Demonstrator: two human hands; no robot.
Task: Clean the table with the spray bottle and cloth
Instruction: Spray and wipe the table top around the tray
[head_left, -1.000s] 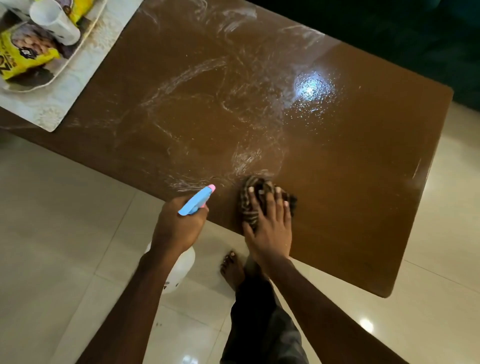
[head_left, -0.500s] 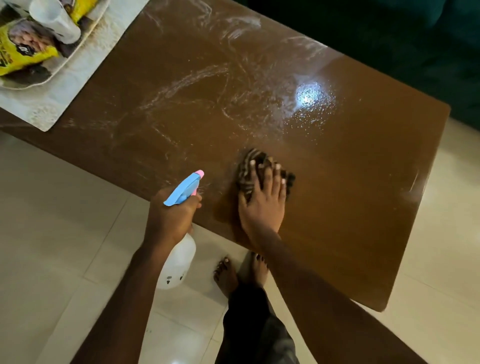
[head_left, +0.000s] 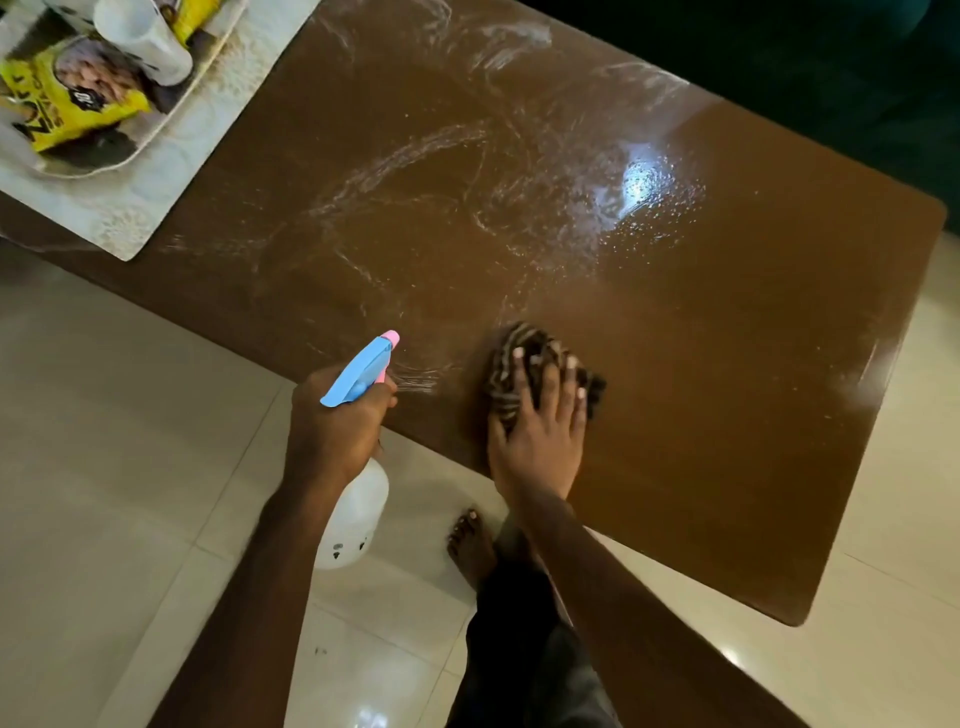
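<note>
Yellow packet (head_left: 67, 111) print unreadable; left hand (head_left: 337, 423) still clamped round spray bottle (head_left: 363, 370) beside table (head_left: 727, 364) edge; right hand (head_left: 540, 447), fingers spread, still presses cloth (head_left: 506, 374) on table

Glossy wet table (head_left: 727, 364), woven cloth (head_left: 506, 358)

place: home | cues: glossy floor tiles (head_left: 104, 415), brown table (head_left: 727, 415), tray (head_left: 189, 106) holding snack packet (head_left: 67, 111) and cup (head_left: 143, 39)
</note>
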